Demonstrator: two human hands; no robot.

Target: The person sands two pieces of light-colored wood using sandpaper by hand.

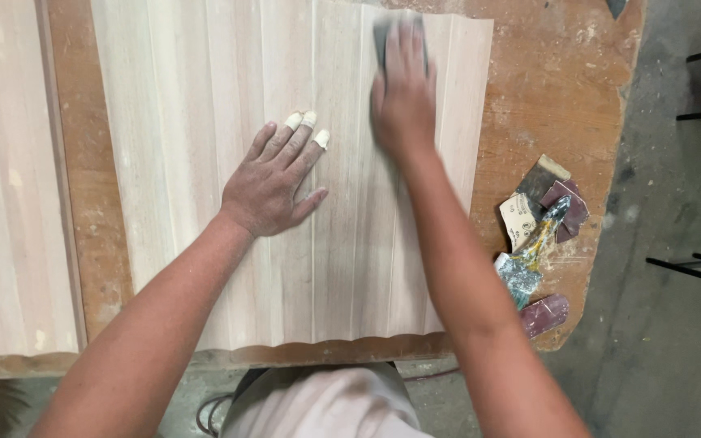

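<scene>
Grey concrete floor beneath and right of worn brown table, dusted with pale powder. Fluted pale wood panel flat on table, ribs running away from viewer, near edge close to table's front. Second pale board left of panel, apart from it by strip of bare table. Left hand spread flat on panel's middle, palm down, three fingertips wrapped in white tape, holding nothing. Right hand pressed down near panel's far right corner, fingers closed over dark sanding block, mostly hidden. Right of panel, on table: paint-smeared scraper, loose sandpaper scraps, one reddish piece nearest front edge.
</scene>
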